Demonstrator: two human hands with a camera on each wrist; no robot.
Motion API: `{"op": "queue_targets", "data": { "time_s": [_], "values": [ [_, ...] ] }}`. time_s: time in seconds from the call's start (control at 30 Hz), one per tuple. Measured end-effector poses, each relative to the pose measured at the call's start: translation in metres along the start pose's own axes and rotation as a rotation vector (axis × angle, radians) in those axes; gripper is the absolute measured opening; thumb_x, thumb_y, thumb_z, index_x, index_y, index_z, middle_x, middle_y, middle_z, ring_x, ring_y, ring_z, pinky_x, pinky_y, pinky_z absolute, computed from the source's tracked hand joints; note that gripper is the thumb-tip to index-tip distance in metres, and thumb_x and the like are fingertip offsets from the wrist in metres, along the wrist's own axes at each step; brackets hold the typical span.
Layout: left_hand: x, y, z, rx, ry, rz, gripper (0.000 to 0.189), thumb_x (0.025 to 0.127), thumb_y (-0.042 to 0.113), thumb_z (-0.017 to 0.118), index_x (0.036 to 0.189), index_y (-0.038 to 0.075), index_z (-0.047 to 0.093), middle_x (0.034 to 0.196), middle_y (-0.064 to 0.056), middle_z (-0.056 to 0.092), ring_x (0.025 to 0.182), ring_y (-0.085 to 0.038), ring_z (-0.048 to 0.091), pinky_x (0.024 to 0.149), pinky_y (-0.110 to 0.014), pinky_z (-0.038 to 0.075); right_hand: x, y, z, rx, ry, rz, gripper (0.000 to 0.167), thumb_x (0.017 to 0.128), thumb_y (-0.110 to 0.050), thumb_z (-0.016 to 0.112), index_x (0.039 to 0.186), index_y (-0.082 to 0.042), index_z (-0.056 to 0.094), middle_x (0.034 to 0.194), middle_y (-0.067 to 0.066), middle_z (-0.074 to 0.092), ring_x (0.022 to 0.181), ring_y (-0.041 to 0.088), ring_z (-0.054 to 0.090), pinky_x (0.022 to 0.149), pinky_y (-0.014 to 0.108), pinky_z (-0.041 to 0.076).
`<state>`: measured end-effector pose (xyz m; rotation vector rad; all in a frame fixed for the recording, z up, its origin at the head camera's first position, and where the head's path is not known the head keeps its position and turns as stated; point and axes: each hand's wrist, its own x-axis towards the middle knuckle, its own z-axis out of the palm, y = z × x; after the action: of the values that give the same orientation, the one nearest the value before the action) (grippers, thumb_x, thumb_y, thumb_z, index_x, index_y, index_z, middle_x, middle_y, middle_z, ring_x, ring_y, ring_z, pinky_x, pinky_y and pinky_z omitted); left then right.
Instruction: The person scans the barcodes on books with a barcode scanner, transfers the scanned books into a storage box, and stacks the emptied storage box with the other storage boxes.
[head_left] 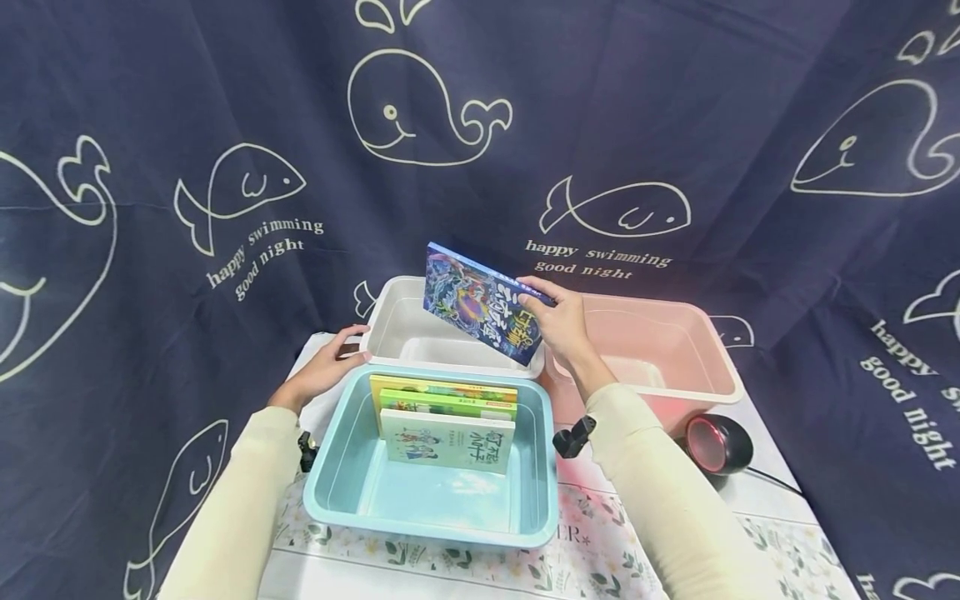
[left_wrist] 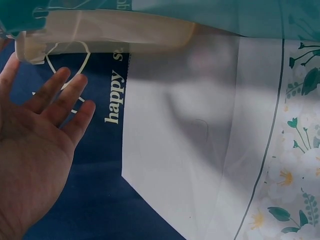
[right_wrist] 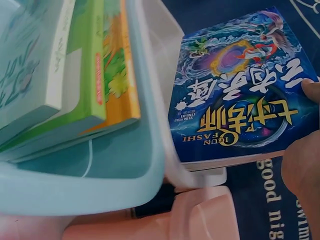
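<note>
My right hand (head_left: 558,321) grips a dark blue illustrated book (head_left: 480,300) by its upper right edge, thumb across the front cover. The book is tilted over the white bin (head_left: 375,325), its lower corner close to the bin's front rim. In the right wrist view the book's cover (right_wrist: 235,90) shows large white and yellow lettering. At the white bin's left end is my left hand (head_left: 326,371), fingertips at the rim. The left wrist view shows that hand (left_wrist: 40,145) with its fingers extended and spread.
In front, a light blue bin (head_left: 431,537) holds a white book (head_left: 446,442), a green book (head_left: 450,402) and a yellow book (head_left: 442,387), standing upright. A pink bin (head_left: 720,358) stands at right, with a black round device (head_left: 718,444) and cable beside it. A whale-patterned curtain (head_left: 465,208) hangs behind.
</note>
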<state>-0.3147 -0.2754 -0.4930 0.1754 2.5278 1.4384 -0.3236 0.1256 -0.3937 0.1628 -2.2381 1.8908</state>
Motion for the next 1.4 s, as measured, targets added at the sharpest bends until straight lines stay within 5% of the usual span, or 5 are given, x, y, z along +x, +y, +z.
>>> {"op": "queue_targets", "data": {
  "time_s": [0.4, 0.9, 1.2, 1.4],
  "values": [
    [0.000, 0.002, -0.001, -0.002, -0.003, -0.013, 0.067, 0.105, 0.038, 0.059, 0.162, 0.027, 0.026, 0.165, -0.023, 0.033, 0.151, -0.046, 0.037, 0.118, -0.067, 0.035, 0.001, 0.028, 0.007, -0.010, -0.081, 0.079, 0.031, 0.095, -0.012, 0.074, 0.126, -0.012, 0.074, 0.122, 0.016, 0.070, 0.097, 0.017, 0.071, 0.088, 0.028, 0.060],
    [0.001, 0.003, 0.002, 0.012, 0.008, -0.008, 0.063, 0.106, 0.037, 0.057, 0.161, 0.026, 0.028, 0.164, -0.022, 0.035, 0.150, -0.046, 0.038, 0.118, -0.066, 0.037, -0.010, 0.059, 0.011, -0.040, -0.388, 0.092, 0.029, 0.095, -0.009, 0.073, 0.123, -0.006, 0.074, 0.118, 0.019, 0.076, 0.093, 0.018, 0.075, 0.083, 0.032, 0.062],
    [-0.002, 0.001, 0.000, 0.019, 0.012, -0.013, 0.064, 0.106, 0.036, 0.057, 0.162, 0.026, 0.027, 0.164, -0.022, 0.035, 0.150, -0.046, 0.038, 0.118, -0.066, 0.036, -0.012, 0.060, 0.014, -0.048, -0.431, 0.093, 0.028, 0.093, -0.006, 0.074, 0.120, -0.006, 0.076, 0.117, 0.018, 0.077, 0.097, 0.020, 0.075, 0.088, 0.033, 0.061],
    [-0.001, 0.004, 0.003, 0.019, 0.012, -0.018, 0.064, 0.106, 0.037, 0.057, 0.161, 0.027, 0.028, 0.164, -0.023, 0.035, 0.151, -0.046, 0.038, 0.119, -0.066, 0.035, -0.010, 0.063, 0.015, -0.155, -0.472, 0.072, 0.029, 0.091, -0.003, 0.074, 0.120, -0.008, 0.077, 0.119, 0.015, 0.077, 0.099, 0.016, 0.073, 0.085, 0.025, 0.059]
  ]
}}
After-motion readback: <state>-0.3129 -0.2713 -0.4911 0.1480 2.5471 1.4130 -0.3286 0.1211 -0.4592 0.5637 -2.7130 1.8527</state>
